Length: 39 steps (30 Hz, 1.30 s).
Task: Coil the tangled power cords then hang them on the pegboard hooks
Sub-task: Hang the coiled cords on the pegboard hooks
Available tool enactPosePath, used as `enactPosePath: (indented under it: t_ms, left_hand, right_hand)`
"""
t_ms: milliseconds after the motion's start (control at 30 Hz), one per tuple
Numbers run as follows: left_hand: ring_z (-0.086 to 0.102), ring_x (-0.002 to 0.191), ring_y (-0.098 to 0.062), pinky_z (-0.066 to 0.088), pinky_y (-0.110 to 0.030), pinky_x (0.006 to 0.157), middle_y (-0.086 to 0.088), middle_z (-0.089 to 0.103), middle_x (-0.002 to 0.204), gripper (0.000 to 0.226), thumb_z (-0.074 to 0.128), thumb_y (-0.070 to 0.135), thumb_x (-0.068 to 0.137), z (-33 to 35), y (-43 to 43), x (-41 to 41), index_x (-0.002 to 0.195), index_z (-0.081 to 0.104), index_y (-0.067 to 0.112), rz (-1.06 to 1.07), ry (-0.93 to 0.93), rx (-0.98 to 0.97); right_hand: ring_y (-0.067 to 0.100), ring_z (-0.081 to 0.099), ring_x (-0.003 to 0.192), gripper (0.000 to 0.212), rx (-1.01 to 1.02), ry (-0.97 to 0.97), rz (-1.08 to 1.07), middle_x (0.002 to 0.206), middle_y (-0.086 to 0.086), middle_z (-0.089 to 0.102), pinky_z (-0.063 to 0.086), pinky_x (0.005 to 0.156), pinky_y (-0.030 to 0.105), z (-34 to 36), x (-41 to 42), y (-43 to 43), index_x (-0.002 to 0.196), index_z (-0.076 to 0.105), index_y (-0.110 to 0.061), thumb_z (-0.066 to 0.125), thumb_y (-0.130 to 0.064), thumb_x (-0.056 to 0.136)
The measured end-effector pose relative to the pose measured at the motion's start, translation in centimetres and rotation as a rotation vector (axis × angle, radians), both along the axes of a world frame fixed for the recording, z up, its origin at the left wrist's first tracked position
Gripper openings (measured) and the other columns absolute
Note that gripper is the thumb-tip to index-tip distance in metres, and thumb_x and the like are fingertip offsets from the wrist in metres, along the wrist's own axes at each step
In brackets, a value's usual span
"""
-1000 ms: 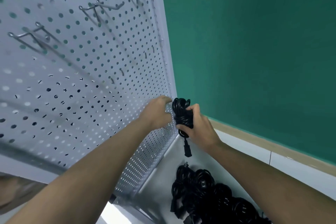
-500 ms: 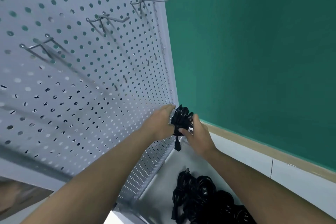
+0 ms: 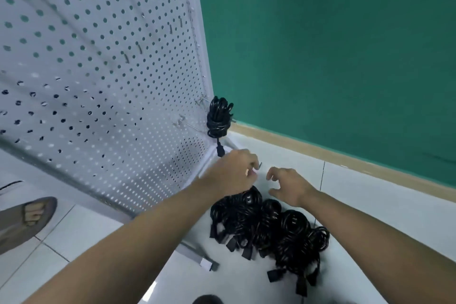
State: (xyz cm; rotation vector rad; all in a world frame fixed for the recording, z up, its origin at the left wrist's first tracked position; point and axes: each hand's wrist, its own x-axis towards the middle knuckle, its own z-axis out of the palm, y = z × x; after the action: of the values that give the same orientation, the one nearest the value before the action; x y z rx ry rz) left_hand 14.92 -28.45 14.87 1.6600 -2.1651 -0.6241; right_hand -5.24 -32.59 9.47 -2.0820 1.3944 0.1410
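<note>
— How do the two arms stand?

— Both reach forward and down, side by side. The left hand [image 3: 234, 171] and the right hand [image 3: 290, 187] are near each other but apart, above the floor [image 3: 370, 205].

— And the hands themselves?

— The right hand is released: its fingers hang loosely bent and hold nothing. The left hand has its fingers curled. A small thin dark thing shows at its fingertips, but it is blurred, so I cannot tell if the hand grasps it.

— Where are the cords?

— One coiled cord [image 3: 218, 118] hangs just above the left hand, on a hook [image 3: 196, 127] at the pegboard [image 3: 98, 57] edge, with its plug pointing down. The pile of cords [image 3: 271, 227] lies on the floor just under both hands.
</note>
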Motion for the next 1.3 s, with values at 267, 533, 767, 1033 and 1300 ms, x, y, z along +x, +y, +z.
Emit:
enactPosePath:
  t_ms: [267,533,767,1033,1300]
  left_hand:
    - [0.047,0.138,-0.029,0.042,-0.042,0.114,-0.008,0.048,0.152,0.079,0.07,0.045,0.09,-11.7,2.6,-0.8,0.155,0.035,0.017,0.347,0.011,0.57]
    - [0.055,0.13,-0.018,0.041,-0.04,0.115,0.004,0.058,0.14,0.088,0.089,0.036,0.074,-13.1,2.6,0.0,0.15,0.046,0.026,0.339,0.284,0.589]
    - [0.07,0.095,-0.002,0.056,-0.031,0.096,0.011,0.073,0.105,0.068,0.093,0.033,0.07,-9.9,4.8,1.7,0.127,0.056,0.035,0.346,0.443,0.459]
    - [0.071,0.097,-0.009,0.056,-0.029,0.093,0.005,0.068,0.113,0.065,0.09,0.027,0.078,0.9,5.1,3.6,0.133,0.055,0.03,0.341,0.479,0.307]
    - [0.061,0.111,-0.014,0.055,-0.035,0.098,0.003,0.061,0.12,0.045,0.067,0.013,0.094,9.7,5.3,7.9,0.138,0.058,0.019,0.331,0.076,-0.041]
  right_hand:
    - [0.023,0.058,0.113,0.044,0.103,-0.051,-0.144,0.126,0.006,0.062,0.047,0.095,0.03,-3.7,-1.3,5.9,0.132,0.055,-0.017,0.071,-0.024,0.092]
    - [0.022,0.057,0.12,0.067,0.144,-0.143,-0.267,0.128,0.002,0.059,0.048,0.102,0.036,-5.4,-0.9,7.0,0.14,0.048,-0.02,0.082,-0.033,0.083]
    - [0.023,0.049,0.138,0.12,0.249,-0.302,-0.325,0.15,0.004,0.05,0.041,0.113,0.032,-4.1,1.9,7.7,0.162,0.021,-0.021,0.091,-0.05,0.068]
    - [0.007,0.07,0.093,0.067,-0.011,-0.649,-0.404,0.101,-0.009,0.073,0.055,0.084,0.024,0.4,5.7,8.2,0.122,0.054,-0.028,0.094,-0.032,0.068]
    - [0.001,0.068,0.09,0.068,-0.076,-0.811,-0.329,0.099,-0.009,0.073,0.054,0.079,0.023,4.2,8.8,6.1,0.123,0.046,-0.027,0.092,-0.024,0.073]
